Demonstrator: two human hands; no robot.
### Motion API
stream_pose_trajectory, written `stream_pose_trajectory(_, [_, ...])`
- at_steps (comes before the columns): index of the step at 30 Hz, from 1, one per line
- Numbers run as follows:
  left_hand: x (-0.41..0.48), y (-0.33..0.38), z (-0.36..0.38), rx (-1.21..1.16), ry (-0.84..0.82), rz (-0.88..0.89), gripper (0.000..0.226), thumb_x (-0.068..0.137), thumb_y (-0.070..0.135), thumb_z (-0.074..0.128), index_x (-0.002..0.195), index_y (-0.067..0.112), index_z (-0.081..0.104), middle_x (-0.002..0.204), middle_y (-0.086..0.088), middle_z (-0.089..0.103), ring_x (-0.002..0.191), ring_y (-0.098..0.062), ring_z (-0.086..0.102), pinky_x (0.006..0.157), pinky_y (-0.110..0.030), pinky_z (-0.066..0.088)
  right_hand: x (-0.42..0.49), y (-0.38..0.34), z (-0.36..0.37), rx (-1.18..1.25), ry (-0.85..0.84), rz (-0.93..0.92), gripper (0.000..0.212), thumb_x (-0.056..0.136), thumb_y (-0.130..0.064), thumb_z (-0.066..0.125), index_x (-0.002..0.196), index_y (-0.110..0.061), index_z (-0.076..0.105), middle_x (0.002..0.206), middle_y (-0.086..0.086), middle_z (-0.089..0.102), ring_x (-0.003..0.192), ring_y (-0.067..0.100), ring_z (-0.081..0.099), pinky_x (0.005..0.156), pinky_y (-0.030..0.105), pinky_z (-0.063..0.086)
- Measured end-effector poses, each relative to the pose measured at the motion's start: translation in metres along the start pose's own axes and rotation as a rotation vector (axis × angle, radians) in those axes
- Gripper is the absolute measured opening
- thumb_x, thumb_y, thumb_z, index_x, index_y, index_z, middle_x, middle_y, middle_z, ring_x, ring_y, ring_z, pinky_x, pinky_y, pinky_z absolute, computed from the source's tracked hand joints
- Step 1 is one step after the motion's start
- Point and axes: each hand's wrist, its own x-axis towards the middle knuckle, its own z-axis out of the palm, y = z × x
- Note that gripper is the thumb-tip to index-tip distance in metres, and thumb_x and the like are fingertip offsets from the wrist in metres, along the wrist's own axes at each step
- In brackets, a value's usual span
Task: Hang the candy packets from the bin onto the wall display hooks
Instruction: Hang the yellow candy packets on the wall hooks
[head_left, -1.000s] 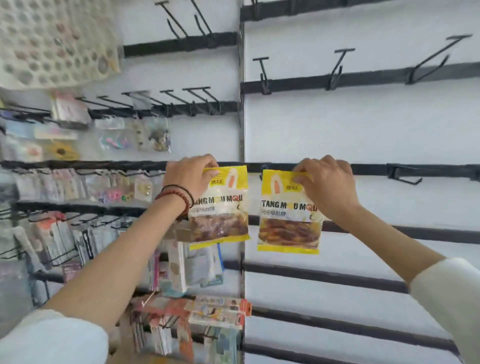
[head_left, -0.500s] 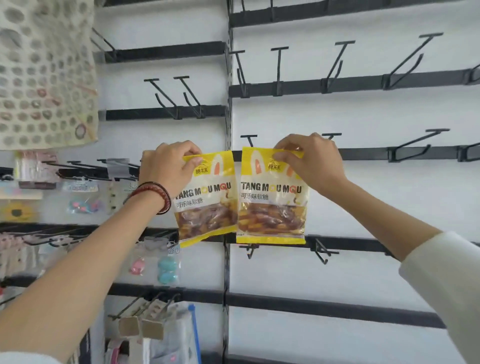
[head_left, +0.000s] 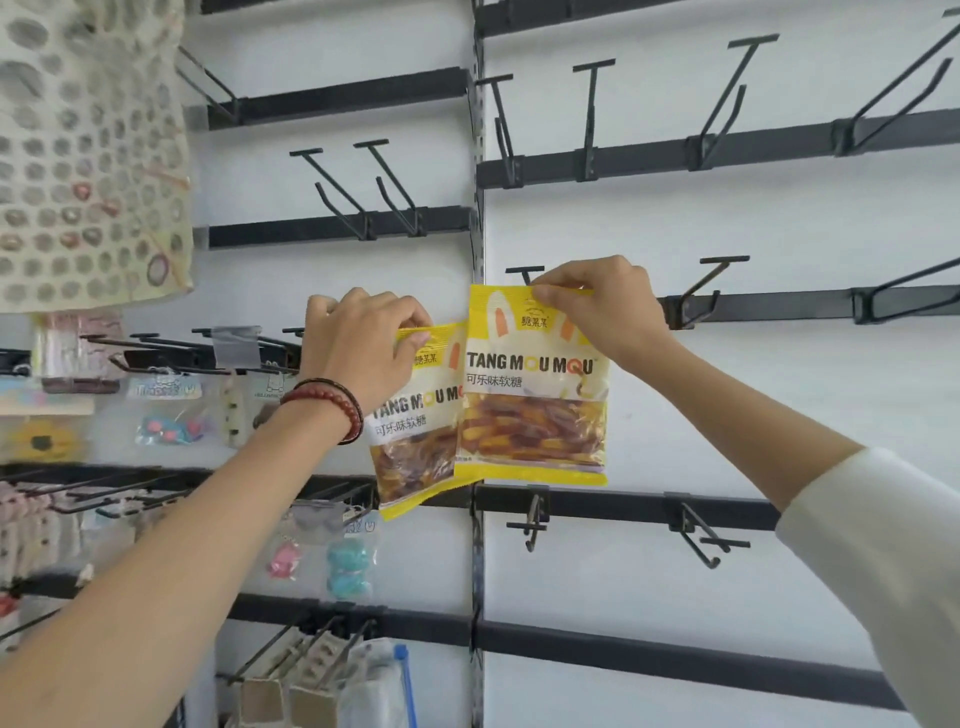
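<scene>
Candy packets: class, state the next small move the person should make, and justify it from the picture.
Probably the right hand should lift the right packet slightly and slip its top edge onto the hook showing just above it; that hook looks bare and nearest. The left hand holds the left packet lower, beside it.

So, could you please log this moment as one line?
left hand: pinches left packet | right hand: pinches right packet below hook

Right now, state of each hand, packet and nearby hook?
left hand: pinches top of left packet.
right hand: pinches top of right packet.
left packet: held tilted, edge behind right packet.
right packet: held upright at hook; hung or not, cannot tell.
next hook rightward: empty.
</scene>
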Motion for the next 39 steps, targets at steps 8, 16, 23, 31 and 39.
stream_pose_trajectory(8, [-0.006,0.001,0.0,0.079,0.003,0.017,0.017,0.094,0.038,0.047,0.099,0.033,0.062,0.101,0.014,0.064,0.098,-0.015,0.052,0.085,-0.035,0.027,0.007,0.008,0.009,0.151,-0.038,0.065,0.009,0.087,-0.031,0.062,0.088,-0.032,0.071,0.074,-0.016,0.064,0.071,0.005,0.061,0.071,0.027,0.051])
stream_pose_trajectory(16, [-0.009,-0.001,-0.015,0.13,-0.012,-0.007,0.017,0.094,0.039,0.047,0.098,0.034,0.062,0.101,0.013,0.065,0.099,-0.016,0.054,0.084,-0.035,0.026,0.012,0.001,0.005,0.34,-0.109,0.233,0.005,0.084,-0.028,0.067,0.086,-0.027,0.072,0.076,-0.006,0.068,0.067,0.009,0.062,0.065,0.023,0.052])
stream_pose_trajectory(23, [-0.014,0.004,-0.024,0.091,-0.022,-0.155,0.016,0.095,0.035,0.048,0.101,0.031,0.063,0.107,0.01,0.063,0.1,-0.018,0.054,0.078,-0.033,0.023,0.007,0.011,0.019,0.195,-0.091,0.299,0.011,0.085,-0.032,0.065,0.086,-0.026,0.073,0.077,0.002,0.069,0.077,0.018,0.063,0.073,0.033,0.053])
stream_pose_trajectory(31, [-0.032,-0.01,-0.049,0.016,-0.042,-0.232,0.017,0.094,0.036,0.05,0.101,0.03,0.064,0.107,0.006,0.064,0.1,-0.022,0.057,0.083,-0.036,0.03,-0.009,0.039,0.038,-0.275,0.133,0.265,0.042,0.077,-0.015,0.067,0.115,-0.023,0.051,0.121,0.003,0.053,0.118,0.026,0.041,0.088,0.036,0.034])
stream_pose_trajectory(39, [-0.018,0.009,-0.056,-0.115,-0.066,-0.22,0.013,0.09,0.039,0.054,0.096,0.033,0.064,0.105,0.01,0.065,0.103,-0.02,0.058,0.088,-0.037,0.031,-0.031,0.026,0.025,0.284,0.017,0.181,0.027,0.089,-0.044,0.057,0.098,-0.019,0.062,0.095,-0.007,0.064,0.084,0.008,0.057,0.071,0.026,0.046])
